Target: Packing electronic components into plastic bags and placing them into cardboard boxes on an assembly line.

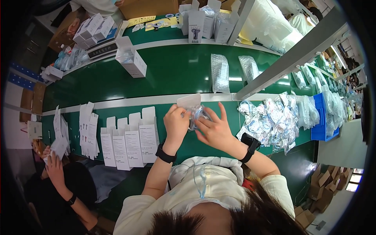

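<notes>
In front of my chest, over the near green bench, my left hand (176,124) is closed on a small white carton (188,100) whose top flap stands up. At the carton's mouth is a crinkled clear plastic bag (198,113); what lies inside it I cannot make out. The fingers of my right hand (215,128) curl round the bag from the right, with one finger raised away from it. My hands hide most of the carton's body. A row of several white cartons (133,143), flaps up, stands left of my left forearm.
Flat white cartons (89,131) lie farther left, beside a co-worker's hand (55,167). A pile of small clear packets (270,121) and a blue bin (324,117) are at right. Bubble-wrap pouches (220,73) rest beyond the rail; a slanted metal post (290,55) crosses there.
</notes>
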The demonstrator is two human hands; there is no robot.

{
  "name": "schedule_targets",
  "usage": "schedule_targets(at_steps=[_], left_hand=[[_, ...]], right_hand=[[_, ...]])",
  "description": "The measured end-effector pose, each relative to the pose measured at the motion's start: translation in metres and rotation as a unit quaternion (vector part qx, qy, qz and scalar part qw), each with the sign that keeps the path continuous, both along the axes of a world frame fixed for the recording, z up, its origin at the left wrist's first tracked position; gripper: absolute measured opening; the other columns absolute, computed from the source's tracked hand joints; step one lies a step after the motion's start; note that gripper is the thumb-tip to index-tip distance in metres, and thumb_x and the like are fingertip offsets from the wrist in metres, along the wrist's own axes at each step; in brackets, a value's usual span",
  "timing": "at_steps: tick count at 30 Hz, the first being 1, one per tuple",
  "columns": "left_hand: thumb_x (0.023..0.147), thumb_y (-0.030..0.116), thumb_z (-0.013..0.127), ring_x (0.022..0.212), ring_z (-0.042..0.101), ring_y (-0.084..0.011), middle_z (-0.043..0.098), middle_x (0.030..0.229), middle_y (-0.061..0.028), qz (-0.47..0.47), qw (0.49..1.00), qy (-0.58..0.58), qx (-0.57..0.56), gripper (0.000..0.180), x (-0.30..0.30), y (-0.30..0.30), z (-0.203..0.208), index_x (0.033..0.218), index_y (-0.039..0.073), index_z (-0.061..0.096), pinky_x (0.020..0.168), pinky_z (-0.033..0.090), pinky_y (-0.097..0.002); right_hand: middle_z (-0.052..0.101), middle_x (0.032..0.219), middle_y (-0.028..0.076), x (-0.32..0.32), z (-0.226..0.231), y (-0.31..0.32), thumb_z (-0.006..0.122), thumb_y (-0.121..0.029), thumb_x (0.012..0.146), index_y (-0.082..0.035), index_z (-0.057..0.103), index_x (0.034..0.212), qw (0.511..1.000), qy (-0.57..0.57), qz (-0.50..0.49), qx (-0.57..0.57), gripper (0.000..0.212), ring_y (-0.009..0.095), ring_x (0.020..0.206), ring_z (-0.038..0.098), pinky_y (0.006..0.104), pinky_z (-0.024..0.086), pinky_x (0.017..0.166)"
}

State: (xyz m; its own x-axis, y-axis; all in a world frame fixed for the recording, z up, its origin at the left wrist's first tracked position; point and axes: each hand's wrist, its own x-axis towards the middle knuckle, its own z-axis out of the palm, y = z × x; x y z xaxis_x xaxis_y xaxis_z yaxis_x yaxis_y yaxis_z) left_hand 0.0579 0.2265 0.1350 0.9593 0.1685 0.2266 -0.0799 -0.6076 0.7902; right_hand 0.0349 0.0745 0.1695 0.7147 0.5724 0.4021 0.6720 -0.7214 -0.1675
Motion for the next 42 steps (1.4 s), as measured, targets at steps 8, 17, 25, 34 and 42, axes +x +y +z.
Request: schedule_targets(at_steps=[8, 17, 25, 34, 42], left_hand=[[0.067, 0.007, 0.065, 0.057, 0.053, -0.0309, 0.052, 0.068, -0.0097, 0.014, 0.999, -0.032, 0.027, 0.013, -0.005, -0.003, -0.003, 0.063, 0.001, 0.054, 0.050, 0.041, -0.0372], [0.068, 0.005, 0.066, 0.054, 0.052, -0.0258, 0.054, 0.066, -0.0096, 0.013, 0.995, -0.089, -0.042, 0.013, 0.005, -0.007, -0.008, 0.065, -0.001, 0.055, 0.049, 0.039, -0.0329], [0.071, 0.006, 0.066, 0.068, 0.057, -0.0155, 0.056, 0.076, -0.0067, 0.002, 0.992, 0.013, -0.128, 0.011, 0.012, 0.014, -0.015, 0.075, 0.001, 0.057, 0.058, 0.043, -0.0279], [0.057, 0.015, 0.077, 0.129, 0.015, -0.0389, 0.026, 0.136, -0.0178, -0.032, 0.944, 0.157, 0.287, 0.043, -0.016, 0.113, -0.005, 0.094, 0.002, 0.058, 0.098, 0.020, -0.0586], [0.050, 0.016, 0.080, 0.130, 0.007, -0.0412, 0.017, 0.139, -0.0194, -0.168, 0.927, 0.253, 0.222, 0.034, -0.025, 0.116, -0.024, 0.073, 0.000, 0.060, 0.099, 0.015, -0.0601]], right_hand=[[0.059, 0.073, 0.008, 0.015, 0.014, 0.009, 0.067, -0.029, 0.065, -0.003, 0.060, 0.074, 0.967, 0.143, 0.128, -0.169, 0.028, 0.023, 0.086, 0.056, 0.0357, 0.043, 0.077], [0.058, 0.087, 0.013, 0.033, -0.036, 0.002, 0.071, -0.029, 0.065, -0.001, 0.059, 0.088, 0.969, 0.137, 0.185, -0.089, 0.038, 0.027, 0.087, 0.057, 0.0367, 0.045, 0.078], [0.039, 0.129, 0.013, 0.052, -0.077, -0.010, 0.081, -0.024, 0.055, -0.003, 0.039, 0.125, 0.891, 0.255, 0.026, 0.375, 0.085, 0.023, 0.119, 0.038, 0.0330, 0.032, 0.098], [0.046, 0.122, 0.009, 0.175, -0.058, 0.038, 0.081, -0.010, 0.054, -0.006, 0.031, 0.131, 0.731, 0.343, 0.027, 0.590, 0.092, 0.019, 0.109, 0.047, 0.0317, 0.038, 0.092], [0.042, 0.125, 0.014, 0.254, -0.119, 0.038, 0.075, -0.023, 0.065, -0.005, 0.033, 0.130, 0.897, 0.146, -0.054, 0.413, 0.080, 0.024, 0.115, 0.042, 0.0364, 0.035, 0.095]])
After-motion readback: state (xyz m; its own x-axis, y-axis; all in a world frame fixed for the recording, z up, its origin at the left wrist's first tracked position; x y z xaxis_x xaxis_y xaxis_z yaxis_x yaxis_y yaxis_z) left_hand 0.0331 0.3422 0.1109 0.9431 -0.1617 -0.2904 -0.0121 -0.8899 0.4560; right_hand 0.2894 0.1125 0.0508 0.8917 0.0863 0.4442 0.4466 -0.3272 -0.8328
